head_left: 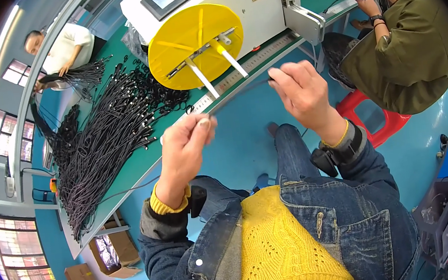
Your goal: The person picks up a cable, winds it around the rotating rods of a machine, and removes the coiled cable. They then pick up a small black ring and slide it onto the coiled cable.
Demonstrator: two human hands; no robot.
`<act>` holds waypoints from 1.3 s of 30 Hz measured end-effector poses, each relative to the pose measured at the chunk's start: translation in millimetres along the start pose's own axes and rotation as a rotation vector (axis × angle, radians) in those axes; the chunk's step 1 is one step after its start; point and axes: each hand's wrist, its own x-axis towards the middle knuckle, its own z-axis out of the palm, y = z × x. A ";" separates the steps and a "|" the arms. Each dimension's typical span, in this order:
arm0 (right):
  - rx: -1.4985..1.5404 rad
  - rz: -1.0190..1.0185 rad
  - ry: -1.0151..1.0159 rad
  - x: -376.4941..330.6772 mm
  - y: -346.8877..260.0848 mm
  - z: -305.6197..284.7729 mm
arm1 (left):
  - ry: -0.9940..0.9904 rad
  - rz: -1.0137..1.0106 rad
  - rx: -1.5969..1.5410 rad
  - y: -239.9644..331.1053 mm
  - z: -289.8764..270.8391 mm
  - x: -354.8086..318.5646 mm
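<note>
Bench: long green-topped workbench (pixel 143 160) carries a white winding machine with a round yellow disc (pixel 195 38) at twelve o'clock.
Done pile: a big heap of black cut cords (pixel 102 137) lies at nine o'clock, so many pieces look finished.
In hand: one thin black cord (pixel 241 92) stretched between both hands, above the bench edge.
Left hand (pixel 183 147): fingers closed, pinching one cord end.
Right hand (pixel 302 95): fingertips pinched on the other end.

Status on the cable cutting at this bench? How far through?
Done: a big pile of cut black cables lies on the green table. In hand: left hand and right hand stretch one black cable along the ruler below the yellow reel. How much is left cannot be told.
</note>
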 end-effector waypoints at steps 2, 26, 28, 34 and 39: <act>0.032 -0.024 -0.001 7.6 8.9 22.5 | 0.057 0.065 0.036 0.0 4.5 17.3; 0.464 0.759 -0.434 -74.8 -16.1 42.3 | 0.375 0.191 -0.045 -60.7 3.7 83.1; 0.500 0.861 -0.532 -89.1 -19.7 33.0 | 0.383 0.178 -0.024 -61.0 2.7 81.6; 0.557 0.989 -0.672 -101.4 -28.0 24.3 | 0.460 0.361 0.224 -57.6 0.5 71.5; 0.570 0.964 -0.722 -99.8 -30.0 25.3 | 0.465 0.558 0.611 -38.5 -0.1 58.0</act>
